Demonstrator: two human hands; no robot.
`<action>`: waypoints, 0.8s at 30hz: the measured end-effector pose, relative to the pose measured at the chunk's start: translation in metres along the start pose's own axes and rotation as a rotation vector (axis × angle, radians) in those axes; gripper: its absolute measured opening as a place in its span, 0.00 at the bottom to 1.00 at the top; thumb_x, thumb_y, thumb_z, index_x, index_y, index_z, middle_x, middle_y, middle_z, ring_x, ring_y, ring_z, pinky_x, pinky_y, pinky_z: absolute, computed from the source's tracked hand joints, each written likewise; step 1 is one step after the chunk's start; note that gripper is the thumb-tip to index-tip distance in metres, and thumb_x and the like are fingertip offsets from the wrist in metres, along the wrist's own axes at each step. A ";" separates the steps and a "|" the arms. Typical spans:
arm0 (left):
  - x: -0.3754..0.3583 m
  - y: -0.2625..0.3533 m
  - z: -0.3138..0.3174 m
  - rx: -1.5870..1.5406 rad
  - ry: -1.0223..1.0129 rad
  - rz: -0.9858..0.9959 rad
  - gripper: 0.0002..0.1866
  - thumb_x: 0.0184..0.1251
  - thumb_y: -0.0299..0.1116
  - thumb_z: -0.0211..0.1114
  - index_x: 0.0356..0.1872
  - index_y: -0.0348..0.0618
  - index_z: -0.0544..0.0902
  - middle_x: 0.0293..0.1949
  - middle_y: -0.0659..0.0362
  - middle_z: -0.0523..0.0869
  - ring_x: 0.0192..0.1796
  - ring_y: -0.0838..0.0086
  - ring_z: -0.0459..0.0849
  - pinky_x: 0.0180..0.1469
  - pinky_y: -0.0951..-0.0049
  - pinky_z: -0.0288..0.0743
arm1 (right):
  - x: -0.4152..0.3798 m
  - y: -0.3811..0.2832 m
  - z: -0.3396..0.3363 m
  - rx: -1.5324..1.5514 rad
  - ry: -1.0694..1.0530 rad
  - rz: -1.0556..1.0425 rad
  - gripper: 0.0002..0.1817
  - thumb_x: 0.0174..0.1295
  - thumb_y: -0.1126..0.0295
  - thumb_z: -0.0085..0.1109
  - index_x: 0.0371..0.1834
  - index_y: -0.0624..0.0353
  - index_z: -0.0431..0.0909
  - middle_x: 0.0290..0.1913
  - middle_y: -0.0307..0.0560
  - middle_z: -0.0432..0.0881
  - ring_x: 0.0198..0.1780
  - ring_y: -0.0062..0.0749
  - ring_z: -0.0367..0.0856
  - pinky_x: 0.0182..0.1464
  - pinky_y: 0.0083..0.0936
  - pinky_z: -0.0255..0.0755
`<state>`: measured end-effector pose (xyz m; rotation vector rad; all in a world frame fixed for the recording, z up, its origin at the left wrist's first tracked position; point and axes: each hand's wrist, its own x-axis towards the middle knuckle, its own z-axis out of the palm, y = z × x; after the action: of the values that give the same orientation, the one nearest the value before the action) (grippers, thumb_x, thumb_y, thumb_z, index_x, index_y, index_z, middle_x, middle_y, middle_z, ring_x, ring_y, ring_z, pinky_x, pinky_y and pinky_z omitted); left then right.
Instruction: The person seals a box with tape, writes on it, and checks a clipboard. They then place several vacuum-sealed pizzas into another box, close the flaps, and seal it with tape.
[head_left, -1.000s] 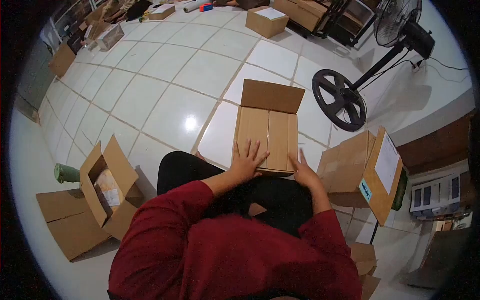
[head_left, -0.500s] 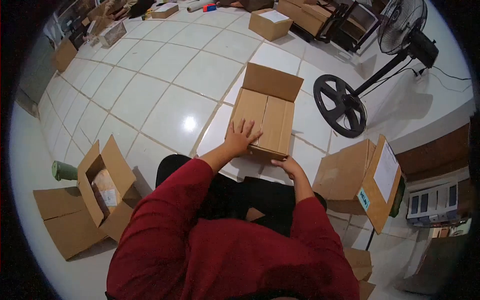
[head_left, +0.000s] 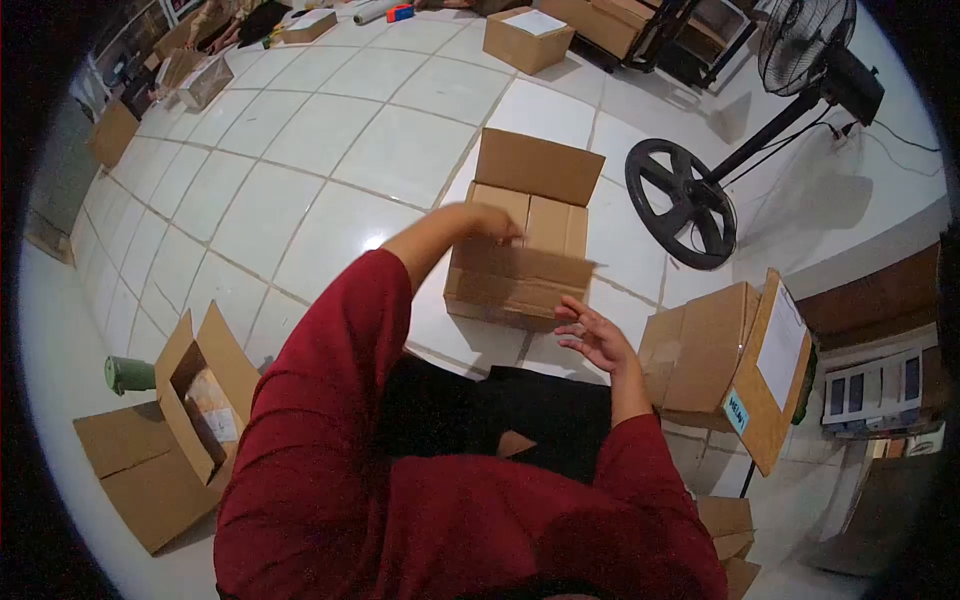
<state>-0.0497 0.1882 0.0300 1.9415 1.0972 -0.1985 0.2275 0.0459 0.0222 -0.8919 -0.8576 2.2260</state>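
A brown cardboard box (head_left: 505, 300) sits on the floor in front of my legs. Its far flap (head_left: 540, 165) stands up, while the two side flaps (head_left: 555, 225) lie folded inward. The near flap (head_left: 525, 268) is lifted and blurred. My left hand (head_left: 490, 224) is over the box top, beyond that near flap; its fingers are smeared by motion and partly turned from view. Just off the box's near right corner, my right hand (head_left: 597, 338) is open with fingers apart, holding nothing.
On the left lies an open carton (head_left: 190, 400) with a packed item inside, beside a green cylinder (head_left: 130, 374). A fan (head_left: 690, 205) stands at right, near a closed box (head_left: 705, 350) with a clipboard (head_left: 770, 375) against it. Another box (head_left: 528, 45) sits farther back.
My left hand has lifted from lying flat on the box top. The near flap has come up. My right hand has let go of the near edge and moved slightly right.
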 end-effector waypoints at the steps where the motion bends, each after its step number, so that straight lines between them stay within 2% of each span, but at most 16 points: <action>1: -0.025 0.025 -0.016 -0.092 0.392 -0.058 0.17 0.57 0.40 0.50 0.46 0.46 0.73 0.44 0.48 0.75 0.49 0.57 0.71 0.50 0.62 0.63 | 0.003 0.001 0.001 -0.001 0.001 -0.004 0.34 0.53 0.61 0.53 0.61 0.56 0.50 0.44 0.48 0.73 0.38 0.35 0.74 0.44 0.32 0.67; 2: -0.028 0.028 -0.041 0.052 0.546 0.039 0.18 0.57 0.40 0.50 0.48 0.48 0.72 0.48 0.49 0.73 0.52 0.57 0.68 0.53 0.64 0.61 | 0.007 0.002 0.005 -0.270 0.158 0.045 0.33 0.53 0.62 0.52 0.62 0.51 0.50 0.41 0.46 0.74 0.35 0.33 0.74 0.41 0.30 0.68; 4: -0.027 0.028 -0.062 0.312 1.060 0.009 0.22 0.58 0.44 0.50 0.53 0.51 0.66 0.51 0.53 0.69 0.54 0.59 0.66 0.56 0.58 0.57 | 0.013 -0.001 0.017 -0.717 0.416 0.149 0.30 0.53 0.61 0.52 0.60 0.40 0.54 0.31 0.45 0.77 0.30 0.33 0.76 0.33 0.29 0.69; 5: -0.022 0.027 -0.066 0.312 1.057 0.012 0.22 0.58 0.44 0.50 0.53 0.51 0.66 0.51 0.53 0.69 0.54 0.59 0.66 0.56 0.58 0.57 | 0.018 0.005 0.008 -0.714 0.419 0.149 0.30 0.53 0.61 0.52 0.60 0.40 0.54 0.31 0.45 0.77 0.30 0.33 0.76 0.33 0.29 0.69; 7: 0.003 0.010 -0.067 0.693 1.303 -0.152 0.27 0.57 0.49 0.49 0.57 0.55 0.58 0.54 0.55 0.66 0.54 0.60 0.66 0.57 0.49 0.52 | 0.028 0.021 -0.005 -1.263 0.565 -0.252 0.24 0.52 0.59 0.51 0.55 0.35 0.62 0.26 0.48 0.77 0.31 0.37 0.76 0.34 0.29 0.69; 8: 0.015 0.000 -0.066 0.656 1.301 -0.149 0.29 0.57 0.52 0.47 0.59 0.57 0.54 0.52 0.54 0.69 0.52 0.62 0.69 0.55 0.39 0.47 | 0.029 0.021 -0.006 -1.259 0.566 -0.250 0.24 0.52 0.59 0.51 0.55 0.35 0.62 0.26 0.48 0.77 0.31 0.37 0.76 0.34 0.29 0.69; 9: 0.010 0.005 -0.067 0.657 1.296 -0.150 0.29 0.57 0.52 0.47 0.59 0.57 0.54 0.52 0.54 0.69 0.52 0.62 0.69 0.55 0.39 0.47 | 0.025 0.011 0.006 -1.318 0.626 -0.120 0.22 0.52 0.57 0.51 0.53 0.33 0.64 0.27 0.49 0.77 0.32 0.39 0.76 0.35 0.29 0.69; 11: -0.017 0.033 -0.063 0.466 0.841 -0.258 0.28 0.57 0.54 0.45 0.59 0.58 0.56 0.49 0.53 0.72 0.51 0.64 0.71 0.56 0.39 0.43 | 0.021 0.001 0.018 -1.371 0.682 0.028 0.20 0.51 0.55 0.51 0.51 0.31 0.67 0.28 0.50 0.77 0.32 0.41 0.76 0.35 0.30 0.69; 12: -0.026 0.040 -0.054 0.492 0.734 -0.212 0.25 0.57 0.55 0.44 0.55 0.60 0.64 0.44 0.54 0.75 0.47 0.65 0.73 0.56 0.38 0.38 | 0.021 -0.001 0.019 -1.389 0.687 0.069 0.20 0.52 0.54 0.50 0.50 0.29 0.66 0.27 0.49 0.77 0.32 0.41 0.76 0.36 0.30 0.69; 14: -0.033 0.046 -0.010 0.618 0.457 -0.257 0.22 0.55 0.57 0.45 0.46 0.61 0.74 0.47 0.57 0.72 0.54 0.63 0.67 0.58 0.40 0.35 | 0.021 -0.007 0.022 -1.396 0.689 0.109 0.19 0.52 0.53 0.49 0.50 0.27 0.66 0.27 0.48 0.77 0.32 0.42 0.76 0.36 0.30 0.69; 15: -0.034 0.031 0.025 0.583 0.433 -0.140 0.27 0.54 0.57 0.46 0.53 0.57 0.68 0.53 0.55 0.66 0.60 0.60 0.57 0.60 0.44 0.36 | 0.021 -0.012 0.024 -1.336 0.681 0.121 0.19 0.51 0.54 0.50 0.49 0.31 0.68 0.29 0.50 0.77 0.33 0.42 0.76 0.37 0.31 0.69; 16: -0.027 0.016 0.068 0.557 0.615 -0.100 0.32 0.54 0.56 0.46 0.58 0.51 0.60 0.58 0.53 0.59 0.63 0.58 0.51 0.62 0.50 0.36 | 0.022 -0.013 0.023 -1.277 0.669 0.136 0.18 0.51 0.55 0.50 0.48 0.34 0.70 0.31 0.52 0.76 0.35 0.42 0.75 0.38 0.32 0.68; 17: -0.032 0.016 0.079 0.558 0.609 -0.109 0.32 0.54 0.56 0.46 0.58 0.51 0.60 0.58 0.53 0.59 0.63 0.58 0.51 0.62 0.50 0.36 | 0.026 -0.014 0.015 -1.273 0.659 0.139 0.18 0.51 0.55 0.50 0.48 0.34 0.70 0.31 0.52 0.76 0.35 0.42 0.75 0.38 0.32 0.68; 19: -0.037 0.016 0.085 0.520 0.750 -0.021 0.36 0.54 0.57 0.45 0.60 0.47 0.53 0.61 0.52 0.53 0.64 0.58 0.49 0.62 0.52 0.34 | 0.045 -0.018 -0.003 -1.431 0.700 -0.040 0.21 0.51 0.56 0.52 0.50 0.45 0.70 0.41 0.55 0.72 0.42 0.45 0.72 0.43 0.33 0.66; 21: -0.034 0.011 0.093 0.513 0.840 0.001 0.35 0.52 0.60 0.45 0.58 0.49 0.59 0.61 0.54 0.55 0.63 0.60 0.50 0.60 0.46 0.35 | 0.069 -0.031 -0.009 -1.426 0.765 -0.385 0.26 0.50 0.56 0.53 0.52 0.52 0.65 0.51 0.59 0.63 0.50 0.49 0.65 0.49 0.35 0.63; 24: -0.036 0.011 0.094 0.537 0.828 -0.011 0.35 0.53 0.60 0.43 0.58 0.48 0.58 0.61 0.54 0.56 0.63 0.60 0.50 0.59 0.45 0.35 | 0.116 -0.051 -0.015 -1.541 0.775 -0.564 0.31 0.51 0.55 0.51 0.58 0.50 0.56 0.56 0.58 0.57 0.56 0.50 0.59 0.54 0.35 0.59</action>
<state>-0.0385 0.0926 -0.0019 2.5925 1.7044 0.3870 0.1826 0.1644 0.0078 -1.6298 -1.9972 0.3098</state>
